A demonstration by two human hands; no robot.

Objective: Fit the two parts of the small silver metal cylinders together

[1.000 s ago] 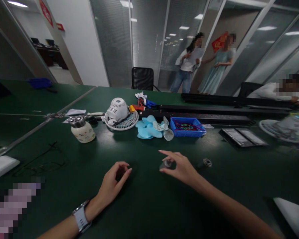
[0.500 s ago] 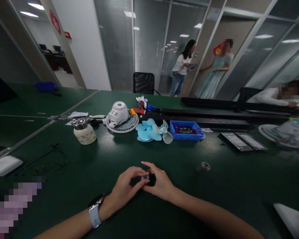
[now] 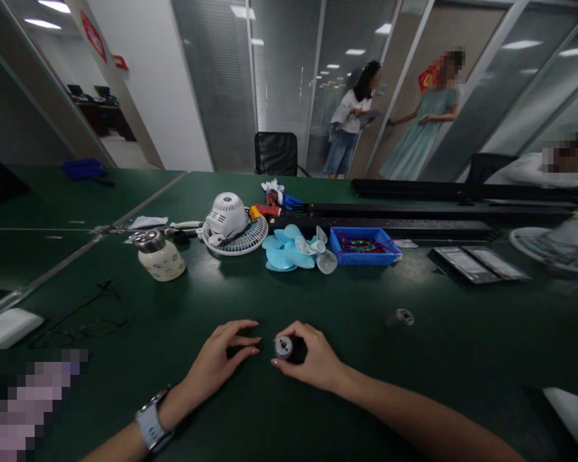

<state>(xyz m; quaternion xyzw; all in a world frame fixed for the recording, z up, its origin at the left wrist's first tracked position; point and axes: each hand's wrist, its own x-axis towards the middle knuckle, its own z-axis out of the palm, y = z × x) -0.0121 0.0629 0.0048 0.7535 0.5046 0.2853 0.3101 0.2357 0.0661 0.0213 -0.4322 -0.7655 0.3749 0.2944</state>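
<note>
My right hand (image 3: 313,356) has its thumb and fingers curled around a small metal motor (image 3: 284,347), which is upright with its round, holed end facing up. To the left, my left hand (image 3: 226,353), with a watch on the wrist, is apart from the motor. Its fingers are spread and hold nothing. A second small metal cylinder (image 3: 404,317), similar in look, stands on the dark green table to the right of my right hand.
Beyond my hands lie blue fan blades (image 3: 289,249), a blue bin (image 3: 366,256) of wires, a white fan part (image 3: 228,221) and a cream jar (image 3: 162,262). Black rails (image 3: 404,226) run along the back. Drive-like boxes (image 3: 479,264) lie at right. Several people are beyond the table.
My left hand has come away from the motor, moving left and opening. My right hand keeps hold of the motor, whose top now shows. The view has shifted slightly.
</note>
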